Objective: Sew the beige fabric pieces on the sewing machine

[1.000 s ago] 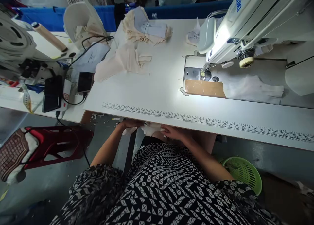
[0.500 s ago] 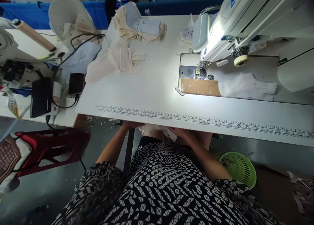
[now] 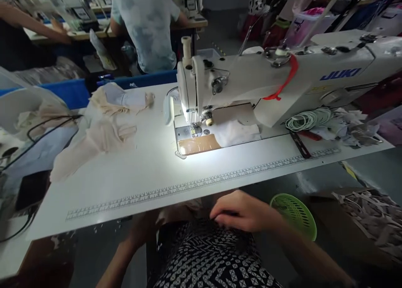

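Observation:
My right hand is just in front of the table edge, above my lap, its fingers curled in with nothing visible in them. In the shadow by the table's front edge, my left hand is dark and blurred; its fingers cannot be made out. Pale fabric lies over my lap between the two hands, partly under the table. A white sewing machine stands on the table with its lamp lit over the needle plate. White cloth lies right of the needle.
Beige fabric pieces lie on the table's left. Dark-handled snips, a coil of pale green cord and scraps are at the right. A green basket stands on the floor. Co-workers sit beyond the blue cloth barrier.
The view has swung up and to the right, showing the whole machine and co-workers. My right hand has come up from under the table edge, away from the pale fabric.

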A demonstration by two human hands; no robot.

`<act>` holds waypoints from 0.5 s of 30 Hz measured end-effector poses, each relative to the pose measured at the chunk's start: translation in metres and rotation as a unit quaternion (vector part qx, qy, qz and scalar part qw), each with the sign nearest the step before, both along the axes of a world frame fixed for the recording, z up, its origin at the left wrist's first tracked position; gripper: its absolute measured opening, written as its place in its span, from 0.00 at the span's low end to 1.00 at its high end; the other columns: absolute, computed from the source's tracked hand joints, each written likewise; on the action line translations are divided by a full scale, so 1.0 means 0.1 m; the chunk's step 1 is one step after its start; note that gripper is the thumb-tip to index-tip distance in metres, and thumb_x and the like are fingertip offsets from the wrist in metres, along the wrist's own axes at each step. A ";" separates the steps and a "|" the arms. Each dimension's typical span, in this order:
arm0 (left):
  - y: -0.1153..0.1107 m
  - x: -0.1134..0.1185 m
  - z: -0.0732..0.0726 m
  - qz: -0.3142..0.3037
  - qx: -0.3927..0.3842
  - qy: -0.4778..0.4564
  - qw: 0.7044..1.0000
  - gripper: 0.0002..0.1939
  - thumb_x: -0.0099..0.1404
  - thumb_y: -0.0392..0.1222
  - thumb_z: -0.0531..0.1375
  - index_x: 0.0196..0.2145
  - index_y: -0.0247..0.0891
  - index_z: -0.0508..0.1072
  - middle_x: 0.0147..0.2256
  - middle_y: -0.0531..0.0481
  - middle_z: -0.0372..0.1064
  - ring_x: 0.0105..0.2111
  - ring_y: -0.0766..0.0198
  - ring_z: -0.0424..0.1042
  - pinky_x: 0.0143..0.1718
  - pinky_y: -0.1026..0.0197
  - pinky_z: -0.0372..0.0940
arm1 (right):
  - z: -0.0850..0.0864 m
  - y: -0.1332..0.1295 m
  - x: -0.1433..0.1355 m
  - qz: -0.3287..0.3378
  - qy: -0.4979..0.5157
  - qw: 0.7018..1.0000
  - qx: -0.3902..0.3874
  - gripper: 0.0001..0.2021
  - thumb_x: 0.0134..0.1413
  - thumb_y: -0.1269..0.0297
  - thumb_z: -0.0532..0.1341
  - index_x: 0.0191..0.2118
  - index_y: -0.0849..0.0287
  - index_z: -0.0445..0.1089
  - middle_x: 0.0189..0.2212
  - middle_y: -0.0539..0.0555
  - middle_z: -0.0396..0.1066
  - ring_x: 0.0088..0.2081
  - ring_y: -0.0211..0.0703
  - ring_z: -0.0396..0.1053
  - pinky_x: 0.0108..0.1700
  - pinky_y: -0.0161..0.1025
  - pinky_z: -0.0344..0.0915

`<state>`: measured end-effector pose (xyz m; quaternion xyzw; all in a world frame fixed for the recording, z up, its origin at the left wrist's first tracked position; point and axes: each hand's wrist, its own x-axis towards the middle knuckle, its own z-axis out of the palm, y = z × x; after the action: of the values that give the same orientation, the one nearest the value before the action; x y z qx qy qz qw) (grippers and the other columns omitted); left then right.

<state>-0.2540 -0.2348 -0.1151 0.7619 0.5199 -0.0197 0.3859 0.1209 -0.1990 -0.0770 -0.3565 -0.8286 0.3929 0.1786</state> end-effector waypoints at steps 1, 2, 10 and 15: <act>-0.03 0.04 0.13 -0.021 -0.005 -0.024 0.999 0.23 0.70 0.54 0.60 0.60 0.57 0.79 0.48 0.45 0.82 0.51 0.43 0.79 0.50 0.46 0.76 | 0.17 0.10 0.18 -0.054 0.001 0.998 0.038 0.13 0.67 0.48 0.63 0.46 0.47 0.80 0.33 0.50 0.79 0.35 0.46 0.77 0.39 0.40 0.73; -0.02 0.11 0.28 -0.051 -0.013 -0.059 0.997 0.22 0.70 0.54 0.61 0.60 0.57 0.79 0.48 0.45 0.82 0.50 0.46 0.79 0.49 0.48 0.76 | 0.31 0.27 0.36 -0.122 -0.007 0.989 0.078 0.13 0.68 0.48 0.62 0.47 0.46 0.80 0.34 0.51 0.79 0.36 0.47 0.76 0.39 0.42 0.73; 1.24 1.49 1.33 -0.058 0.160 -0.253 0.952 0.18 0.77 0.47 0.55 0.59 0.45 0.76 0.45 0.42 0.78 0.43 0.55 0.77 0.44 0.52 0.76 | 0.58 1.72 0.73 -0.377 -0.158 0.886 0.218 0.04 0.63 0.62 0.65 0.39 0.55 0.73 0.40 0.58 0.78 0.39 0.50 0.76 0.41 0.43 0.70; 1.99 2.17 1.16 0.000 0.371 -0.197 0.907 0.14 0.73 0.44 0.61 0.54 0.39 0.74 0.52 0.36 0.73 0.50 0.49 0.74 0.52 0.44 0.73 | 0.46 1.64 0.69 -0.334 -0.059 0.907 0.251 0.09 0.67 0.55 0.60 0.36 0.52 0.69 0.39 0.56 0.76 0.36 0.46 0.75 0.37 0.40 0.69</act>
<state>-0.0368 -0.0359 0.0008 0.8381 0.4032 0.3256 0.1702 0.1899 -0.0347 -0.0307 -0.5782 -0.7416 0.0675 0.3334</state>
